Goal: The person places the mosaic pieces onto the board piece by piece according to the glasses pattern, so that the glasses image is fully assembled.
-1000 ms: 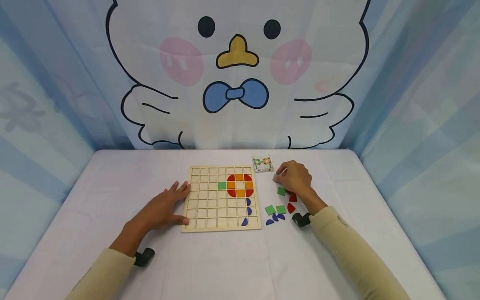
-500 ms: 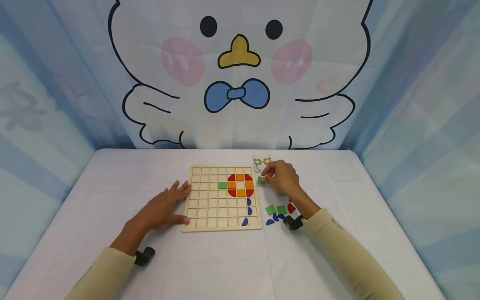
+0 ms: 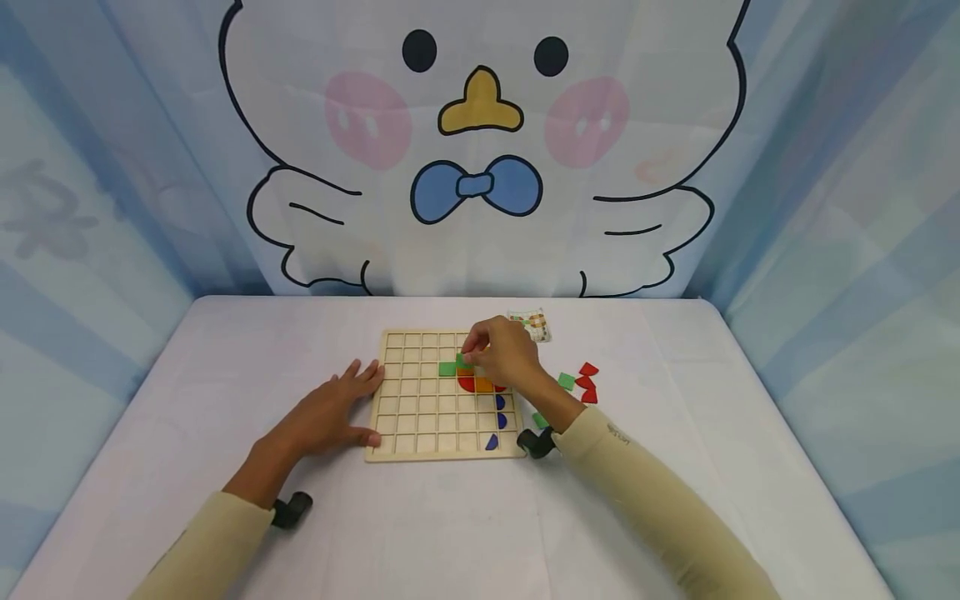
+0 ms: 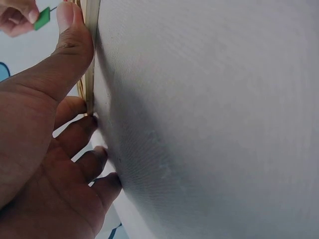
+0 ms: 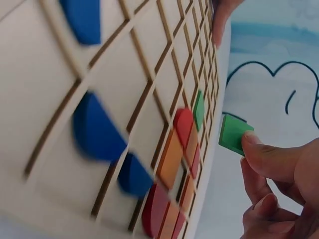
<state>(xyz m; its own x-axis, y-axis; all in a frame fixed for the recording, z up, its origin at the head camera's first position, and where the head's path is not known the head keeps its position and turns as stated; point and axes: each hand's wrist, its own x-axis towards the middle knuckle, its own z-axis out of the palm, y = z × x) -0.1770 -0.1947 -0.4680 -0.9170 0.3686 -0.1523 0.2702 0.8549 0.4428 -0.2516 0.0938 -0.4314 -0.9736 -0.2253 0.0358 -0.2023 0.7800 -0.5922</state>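
My right hand (image 3: 506,354) pinches a green square tile (image 5: 233,132) between thumb and fingers, above the top right part of the wooden grid board (image 3: 408,417). In the right wrist view the tile is tilted and apart from the board. My left hand (image 3: 330,417) rests against the board's left edge, fingers spread, with the thumb on its rim in the left wrist view. On the board lie a green tile (image 3: 447,368), orange squares (image 5: 170,157), red rounded pieces (image 3: 467,384) and blue half-round pieces (image 3: 500,402). My right hand hides part of this pattern in the head view.
Right of the board lie several loose red pieces (image 3: 587,383) and a green square (image 3: 566,382); another green square (image 3: 540,420) is partly behind my right wrist. A small pattern card (image 3: 537,323) lies behind the board. A printed curtain (image 3: 480,250) stands behind the white table (image 3: 450,533).
My right hand has moved left from the loose pieces to over the board, bringing the green tile along. My left hand has stayed at the board's edge.
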